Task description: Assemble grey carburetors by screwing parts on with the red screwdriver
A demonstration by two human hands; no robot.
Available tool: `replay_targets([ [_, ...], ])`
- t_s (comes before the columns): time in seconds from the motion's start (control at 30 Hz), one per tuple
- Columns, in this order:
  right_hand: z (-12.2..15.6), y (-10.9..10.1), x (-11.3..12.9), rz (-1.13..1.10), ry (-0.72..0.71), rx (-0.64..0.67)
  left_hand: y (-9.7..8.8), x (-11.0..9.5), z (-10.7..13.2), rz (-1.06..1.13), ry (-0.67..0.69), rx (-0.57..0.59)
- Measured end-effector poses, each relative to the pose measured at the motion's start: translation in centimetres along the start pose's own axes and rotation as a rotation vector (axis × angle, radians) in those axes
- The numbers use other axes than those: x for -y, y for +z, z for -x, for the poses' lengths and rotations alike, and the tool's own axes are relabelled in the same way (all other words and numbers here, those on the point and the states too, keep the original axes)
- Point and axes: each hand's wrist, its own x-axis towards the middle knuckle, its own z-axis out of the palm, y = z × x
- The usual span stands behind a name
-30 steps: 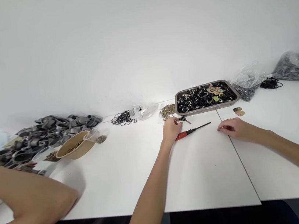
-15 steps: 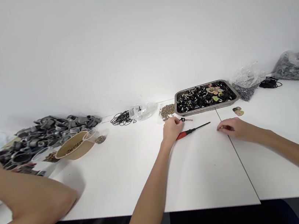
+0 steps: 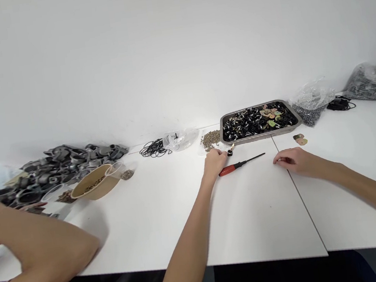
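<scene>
My left hand (image 3: pixel 216 161) is closed at the fingertips on a small black part with a brass-coloured pin (image 3: pixel 230 151), just in front of the tray. The pin points up and away from me. Below that hand lies a screwdriver (image 3: pixel 230 169) with a red and black handle, its shaft pointing right. My right hand (image 3: pixel 291 159) rests on the table, right of the screwdriver's tip, with thumb and fingers pinched together. Whatever those fingers hold, if anything, is too small to make out. Two or so yellowish metal discs (image 3: pixel 300 140) lie beyond it.
A metal tray (image 3: pixel 261 137) holds many black parts and several discs. Small brass pieces (image 3: pixel 210 139) lie left of it. Black cords (image 3: pixel 155 148), clear bags (image 3: pixel 311 100), a tan bowl (image 3: pixel 94 195) and heaped grey parts (image 3: pixel 61 163) line the table. A co-worker's arm (image 3: pixel 48 244) reaches in at left.
The black part in my left hand has turned: its pin pointed right and now points up and away. My right hand has hardly moved.
</scene>
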Motion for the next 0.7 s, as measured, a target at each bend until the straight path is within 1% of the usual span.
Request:
replay_targets([
  [0.27, -0.04, 0.02, -0.19, -0.006, -0.001, 0.001, 0.18, 0.23, -0.10, -0.076, -0.003, 0.027],
  [0.7, 0.07, -0.07, 0.02, -0.014, 0.014, 0.016, 0.37, 0.35, -0.21, -0.061, 0.008, -0.008],
])
